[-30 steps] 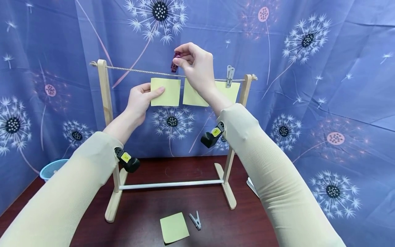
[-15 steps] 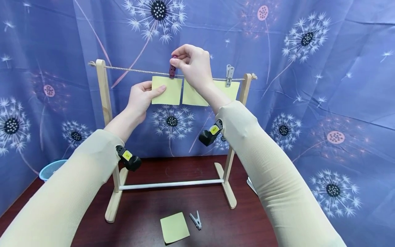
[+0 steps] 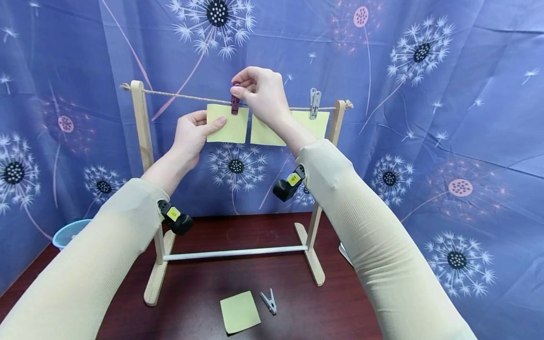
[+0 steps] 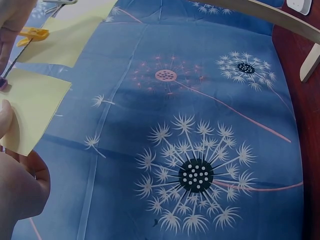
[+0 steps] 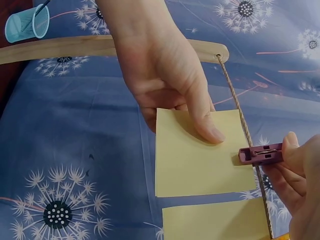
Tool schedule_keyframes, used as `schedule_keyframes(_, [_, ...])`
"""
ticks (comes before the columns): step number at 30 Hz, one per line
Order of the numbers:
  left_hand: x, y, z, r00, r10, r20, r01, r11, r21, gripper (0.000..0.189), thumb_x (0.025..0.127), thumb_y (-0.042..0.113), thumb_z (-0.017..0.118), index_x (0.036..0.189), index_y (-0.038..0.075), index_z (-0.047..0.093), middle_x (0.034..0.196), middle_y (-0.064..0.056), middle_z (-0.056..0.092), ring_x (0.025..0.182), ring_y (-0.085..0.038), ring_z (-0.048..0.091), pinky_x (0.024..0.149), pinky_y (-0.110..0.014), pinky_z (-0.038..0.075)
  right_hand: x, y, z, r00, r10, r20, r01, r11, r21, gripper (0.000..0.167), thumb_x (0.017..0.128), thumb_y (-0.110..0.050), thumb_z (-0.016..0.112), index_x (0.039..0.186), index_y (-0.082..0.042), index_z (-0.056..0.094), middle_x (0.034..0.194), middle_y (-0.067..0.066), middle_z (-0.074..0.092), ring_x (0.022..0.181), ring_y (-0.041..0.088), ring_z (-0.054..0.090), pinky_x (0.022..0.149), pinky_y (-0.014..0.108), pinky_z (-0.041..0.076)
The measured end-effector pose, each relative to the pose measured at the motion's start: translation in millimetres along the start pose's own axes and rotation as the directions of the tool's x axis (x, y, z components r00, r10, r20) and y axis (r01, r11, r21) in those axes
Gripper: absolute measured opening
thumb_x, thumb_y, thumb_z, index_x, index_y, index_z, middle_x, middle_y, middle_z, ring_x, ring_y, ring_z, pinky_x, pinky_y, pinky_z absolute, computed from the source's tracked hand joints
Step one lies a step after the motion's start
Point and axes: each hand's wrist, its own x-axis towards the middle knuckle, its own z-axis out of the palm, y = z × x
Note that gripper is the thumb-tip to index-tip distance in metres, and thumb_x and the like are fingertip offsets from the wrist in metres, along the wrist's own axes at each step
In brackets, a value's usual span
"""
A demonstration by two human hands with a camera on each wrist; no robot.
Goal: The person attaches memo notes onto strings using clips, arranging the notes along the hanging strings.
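Observation:
My left hand (image 3: 191,134) pinches the left edge of a yellow sticky note (image 3: 231,131), thumb in front and fingers behind. The note is upright with its top edge at the rope (image 5: 234,95). My right hand (image 3: 265,94) pinches the upper end of a dark red clothespin (image 5: 260,154) between thumb and fingers. The clothespin's lower end overlaps the note's top edge, across the rope. Just right hangs a second yellow note (image 5: 215,220), partly behind my right hand in the head view. A yellow clothespin (image 4: 34,35) is on it in the left wrist view.
A grey clothespin (image 3: 315,104) holds a third note (image 3: 312,123) near the right post of the wooden frame (image 3: 144,127). On the dark table lie another sticky note (image 3: 240,312) and a grey clothespin (image 3: 269,302). A blue basket (image 3: 68,233) stands at left.
My right hand has come down with the dark red clothespin from above the rope onto the note's top edge. My left hand keeps its pinch on the note, nearly in place.

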Motion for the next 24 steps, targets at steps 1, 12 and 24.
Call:
schedule_keyframes(1, [0.0, -0.2, 0.2, 1.0, 0.0, 0.0, 0.0, 1.0, 0.0, 0.012, 0.086, 0.01, 0.074, 0.098, 0.011, 0.07, 0.072, 0.012, 0.073, 0.067, -0.002, 0.067, 0.067, -0.016, 0.05, 0.0, 0.3, 0.4, 1.0, 0.001, 0.011, -0.001, 1.0, -0.007, 0.016, 0.091, -0.014, 0.069, 0.104, -0.004, 0.072, 0.096, 0.008, 0.074, 0.079, 0.011, 0.068, 0.071, 0.017, 0.046])
schedule_keyframes(12, [-0.8, -2.4, 2.9, 1.0, 0.001, 0.01, -0.001, 1.0, 0.015, 0.019, 0.086, 0.011, 0.074, 0.104, 0.007, 0.068, 0.073, 0.012, 0.073, 0.068, -0.002, 0.068, 0.069, -0.016, 0.051, -2.8, 2.4, 3.5, 0.999, -0.004, 0.054, 0.008, 0.997, -0.071, 0.023, 0.092, -0.018, 0.069, 0.111, -0.005, 0.07, 0.102, 0.007, 0.074, 0.086, 0.012, 0.069, 0.076, 0.016, 0.048])
schedule_keyframes(24, [-1.1, -6.8, 2.7, 1.0, -0.001, 0.03, 0.001, 1.0, -0.006, 0.034, 0.084, 0.014, 0.078, 0.112, 0.001, 0.067, 0.078, 0.01, 0.074, 0.072, -0.002, 0.069, 0.072, -0.016, 0.051, -7.3, 4.4, 3.6, 0.996, -0.023, 0.087, 0.029, 0.998, -0.059, 0.031, 0.091, -0.018, 0.07, 0.118, -0.004, 0.067, 0.104, 0.009, 0.073, 0.089, 0.014, 0.069, 0.08, 0.017, 0.05])
